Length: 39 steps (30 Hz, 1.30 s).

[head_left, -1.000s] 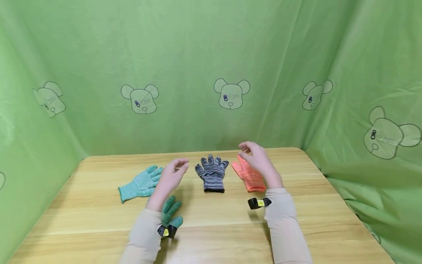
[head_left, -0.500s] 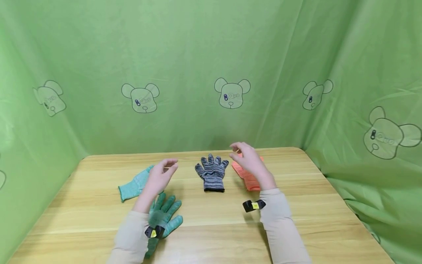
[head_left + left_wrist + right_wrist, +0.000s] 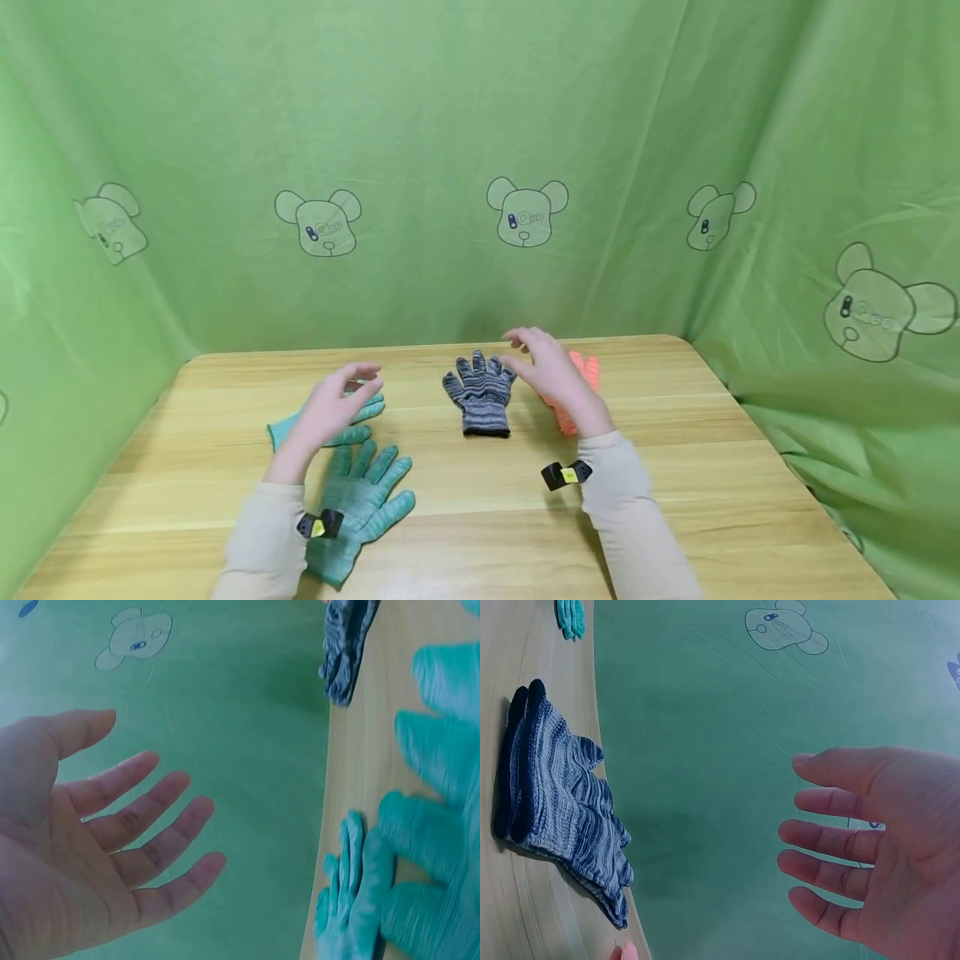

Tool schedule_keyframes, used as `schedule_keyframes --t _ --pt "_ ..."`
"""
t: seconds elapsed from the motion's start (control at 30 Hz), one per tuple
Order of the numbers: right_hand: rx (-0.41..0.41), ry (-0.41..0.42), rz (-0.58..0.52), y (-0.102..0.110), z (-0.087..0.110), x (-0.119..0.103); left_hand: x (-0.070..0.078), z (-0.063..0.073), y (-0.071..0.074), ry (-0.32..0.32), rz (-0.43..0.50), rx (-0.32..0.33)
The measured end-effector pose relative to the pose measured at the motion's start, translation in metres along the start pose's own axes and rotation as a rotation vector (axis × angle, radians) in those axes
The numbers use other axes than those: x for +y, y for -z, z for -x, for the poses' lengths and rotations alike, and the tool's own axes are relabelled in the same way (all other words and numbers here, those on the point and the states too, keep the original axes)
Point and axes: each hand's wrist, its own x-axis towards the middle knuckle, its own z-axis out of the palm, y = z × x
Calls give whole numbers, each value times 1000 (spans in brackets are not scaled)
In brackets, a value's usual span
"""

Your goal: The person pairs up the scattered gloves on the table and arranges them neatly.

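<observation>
My left hand (image 3: 330, 408), fingers loosely bent and holding nothing, hovers over a light turquoise knit glove (image 3: 282, 429), covering part of it. Nearer the front lies a green knit glove (image 3: 363, 500), fingers spread, partly behind my wrist camera. A black-and-grey striped glove (image 3: 486, 400) lies palm-down or palm-up in the middle, its dark cuff facing me. My right hand (image 3: 551, 367) hangs in the air between that glove and an orange glove (image 3: 588, 369), partly hiding the orange one. In the right wrist view its fingers (image 3: 832, 840) are relaxed with nothing between them.
The gloves lie on a wood-grain table (image 3: 480, 533) with rounded far corners. Green cloth (image 3: 420, 283) printed with bear outlines hangs behind the table and along both sides. A small black camera (image 3: 566, 475) is strapped at my right wrist.
Both hands have shifted left. The right one came from over the orange glove toward the striped glove; the left one moved over the turquoise glove, baring more of the green glove. The gloves stay put.
</observation>
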Motion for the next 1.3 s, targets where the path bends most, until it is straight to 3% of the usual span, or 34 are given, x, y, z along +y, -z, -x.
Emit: schedule_keyframes --t 0.33,0.57,1.3 --pt "-27 10 5 -8 1 -10 -20 2 15 -43 -75 -36" --pt "-59 34 39 -16 -1 -16 -25 5 26 -53 -97 -72" --pt "-98 104 88 -29 1 -33 -49 1 45 -55 -163 -80"
